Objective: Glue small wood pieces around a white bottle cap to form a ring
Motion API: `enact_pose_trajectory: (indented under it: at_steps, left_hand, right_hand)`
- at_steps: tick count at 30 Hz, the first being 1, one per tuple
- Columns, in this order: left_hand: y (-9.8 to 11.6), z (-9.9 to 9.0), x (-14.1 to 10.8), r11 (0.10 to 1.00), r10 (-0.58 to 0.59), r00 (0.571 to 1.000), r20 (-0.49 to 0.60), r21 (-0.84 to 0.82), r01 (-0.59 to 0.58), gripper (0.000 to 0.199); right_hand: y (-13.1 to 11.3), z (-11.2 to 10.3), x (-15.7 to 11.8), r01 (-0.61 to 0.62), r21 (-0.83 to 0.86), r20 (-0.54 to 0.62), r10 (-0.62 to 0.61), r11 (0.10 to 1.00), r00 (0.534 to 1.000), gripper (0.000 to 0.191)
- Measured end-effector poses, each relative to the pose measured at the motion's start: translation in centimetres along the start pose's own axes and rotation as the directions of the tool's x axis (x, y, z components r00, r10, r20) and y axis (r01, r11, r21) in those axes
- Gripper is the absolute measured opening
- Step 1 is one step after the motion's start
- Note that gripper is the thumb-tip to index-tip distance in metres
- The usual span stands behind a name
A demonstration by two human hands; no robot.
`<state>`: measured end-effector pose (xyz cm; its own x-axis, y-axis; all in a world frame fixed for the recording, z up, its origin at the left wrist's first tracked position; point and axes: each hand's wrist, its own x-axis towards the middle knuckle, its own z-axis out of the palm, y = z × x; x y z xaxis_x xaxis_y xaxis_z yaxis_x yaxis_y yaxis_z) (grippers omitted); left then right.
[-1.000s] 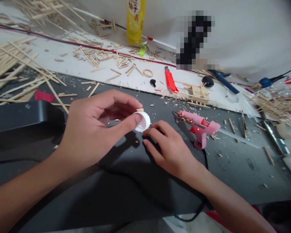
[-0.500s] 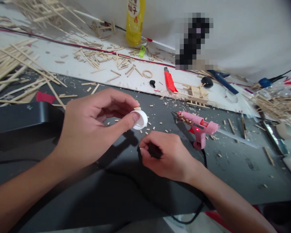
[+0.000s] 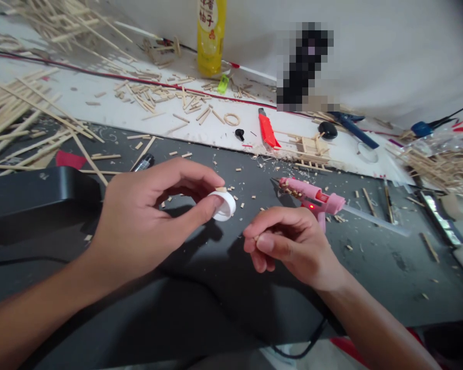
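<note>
L hand grasps a shallow round white plastic cap btwn thumb & fingertips, w/ a small pale wooden piece at its upper rim; R hand pinches a tiny pale wooden bit btwn thumb & index. Cap is up-L of the R pinch, slightly farther out, clear gap btwn. Its open side faces approx. R; round, so no real long axis. Bit's axis: can't tell, mostly hidden. Dark grey tabletop is open below the gap, front edge under the forearms. Pink plastic glue gun sits just past R hand, nozzle L; less room there. Bulky black box-like object crowds L side.
</note>
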<state>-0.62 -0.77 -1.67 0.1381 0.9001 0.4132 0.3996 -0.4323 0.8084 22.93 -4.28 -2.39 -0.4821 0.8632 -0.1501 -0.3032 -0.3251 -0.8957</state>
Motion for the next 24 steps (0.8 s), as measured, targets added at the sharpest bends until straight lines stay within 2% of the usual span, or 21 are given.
enact_pose_trajectory:
  at_steps: [3,8,13,19,24]
  left_hand:
    - [-0.1,-0.1,-0.2,1.0,-0.002,1.0,0.01,0.028,0.001,0.018]
    - [0.5,-0.1,-0.1,0.997,0.019,0.999,0.028,0.07,-0.021,0.013]
    - [1.4,-0.2,0.0,0.989,0.001,0.997,0.08,0.15,-0.014,0.013]
    - [1.4,-0.2,-0.4,0.979,0.083,0.986,0.142,0.175,-0.108,0.009]
    - [1.4,-0.3,-0.6,0.961,0.155,0.964,0.216,0.195,-0.198,0.01]
  right_hand:
    - [0.3,0.0,0.0,0.051,0.044,-0.05,-0.049,0.998,0.998,0.011]
    - [0.5,-0.2,0.2,0.12,0.016,-0.129,-0.117,0.993,0.985,0.008]
    - [0.1,0.1,0.3,0.109,0.037,-0.155,-0.102,0.993,0.983,0.008]
    - [-0.1,0.4,0.3,0.078,0.039,-0.255,-0.065,0.996,0.965,0.013]
    - [-0.1,0.5,0.4,0.05,0.094,-0.241,-0.026,0.994,0.97,0.02]
